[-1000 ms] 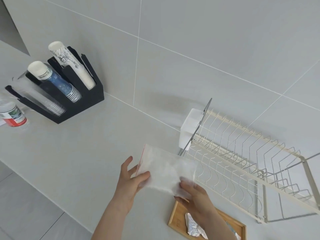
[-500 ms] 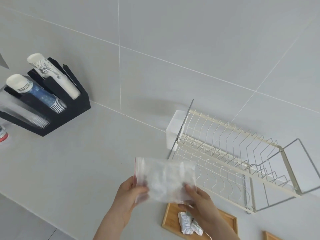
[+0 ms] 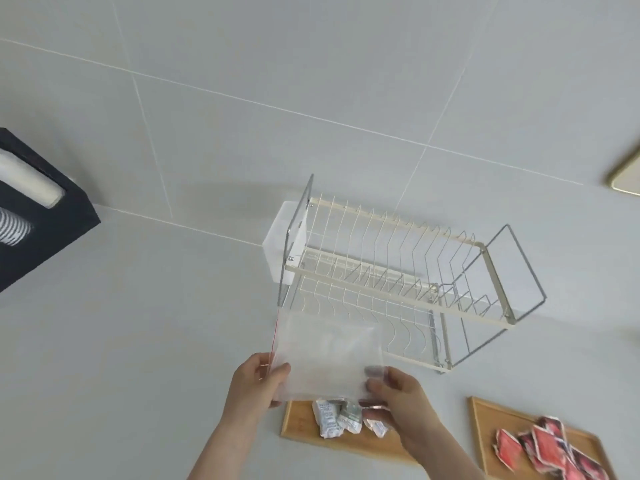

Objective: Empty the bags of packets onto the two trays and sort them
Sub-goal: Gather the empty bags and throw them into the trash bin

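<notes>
Together, hands [image 3: 332,386] raised, pinching clear bag [image 3: 325,355]

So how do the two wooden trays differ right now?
The left tray holds a few white packets; the right tray holds a larger heap of red packets. The left tray sits directly under the clear bag, which the left hand and right hand hold up, with the right hand overlapping it; nothing covers the right tray, though the frame edge cuts it off. Both are shallow, light wood and rectangular.
</notes>
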